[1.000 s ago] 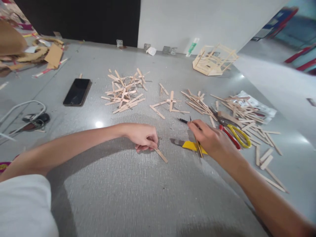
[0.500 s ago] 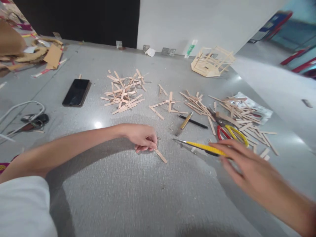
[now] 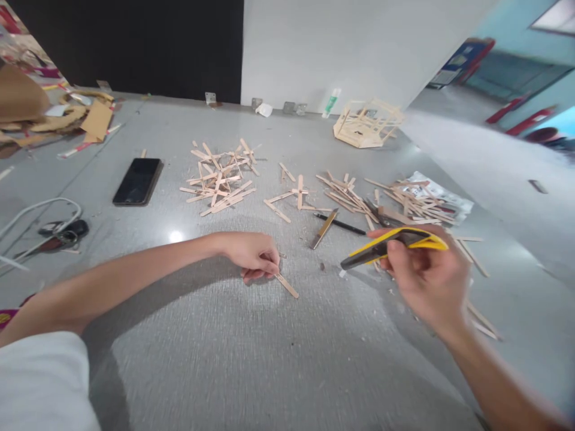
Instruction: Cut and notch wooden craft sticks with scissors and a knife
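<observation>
My left hand [image 3: 258, 258] rests low over the grey table, its fingers pinching one end of a flat wooden craft stick [image 3: 287, 286]. The stick's free end points toward the near right. In my right hand [image 3: 424, 278] is a yellow and black utility knife [image 3: 375, 250], gripped in the air with its front end pointing left. I cannot make out its blade. Behind it lie a black pen [image 3: 348, 225] and a brass-coloured craft knife [image 3: 325, 228] crossing it. The pliers' jaws [image 3: 372, 211] show beyond my right hand; their handles are mostly hidden.
A heap of crossed sticks [image 3: 220, 179] lies ahead, with loose sticks [image 3: 422, 200] at the right over a plastic bag. A phone [image 3: 138, 181] and a cable [image 3: 40, 203] are at the left. A wooden stick frame [image 3: 366, 129] and a glue tube [image 3: 331, 103] stand at the back.
My right hand has turned the utility knife so its broad side shows, and moved up and left, over the pliers. My left hand keeps its pinch on the craft stick. The view has shifted slightly.
</observation>
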`<control>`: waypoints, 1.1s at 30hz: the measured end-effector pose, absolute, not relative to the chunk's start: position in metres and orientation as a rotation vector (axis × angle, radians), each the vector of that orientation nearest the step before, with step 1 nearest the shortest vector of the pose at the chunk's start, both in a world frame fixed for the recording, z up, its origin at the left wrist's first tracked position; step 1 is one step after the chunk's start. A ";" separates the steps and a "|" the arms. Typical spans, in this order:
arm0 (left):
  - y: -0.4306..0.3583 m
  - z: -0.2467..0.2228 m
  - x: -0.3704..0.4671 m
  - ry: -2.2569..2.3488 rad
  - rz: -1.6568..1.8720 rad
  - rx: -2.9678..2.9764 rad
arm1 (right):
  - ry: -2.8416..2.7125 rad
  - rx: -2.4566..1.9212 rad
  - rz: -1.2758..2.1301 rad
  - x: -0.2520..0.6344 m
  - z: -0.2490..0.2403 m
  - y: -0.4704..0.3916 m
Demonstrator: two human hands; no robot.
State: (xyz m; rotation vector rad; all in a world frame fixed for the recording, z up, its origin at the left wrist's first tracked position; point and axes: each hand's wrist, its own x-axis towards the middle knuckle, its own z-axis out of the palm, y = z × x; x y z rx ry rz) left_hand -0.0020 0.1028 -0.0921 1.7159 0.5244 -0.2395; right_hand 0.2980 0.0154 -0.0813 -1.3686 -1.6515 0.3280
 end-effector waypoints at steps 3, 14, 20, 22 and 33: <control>0.103 -0.093 -0.002 0.518 -0.239 1.714 | -1.590 -1.420 0.381 0.302 -0.083 0.017; 0.107 -0.096 -0.003 0.468 -0.232 1.705 | -1.779 -1.383 1.014 0.275 -0.090 0.005; 0.109 -0.101 -0.002 0.430 -0.229 1.695 | -1.939 -1.135 0.747 0.228 -0.106 -0.005; 0.109 -0.102 -0.001 0.424 -0.232 1.697 | -1.952 -1.058 0.766 0.223 -0.113 -0.004; 0.109 -0.097 0.001 0.408 -0.243 1.740 | -2.075 -0.948 0.695 0.221 -0.124 0.001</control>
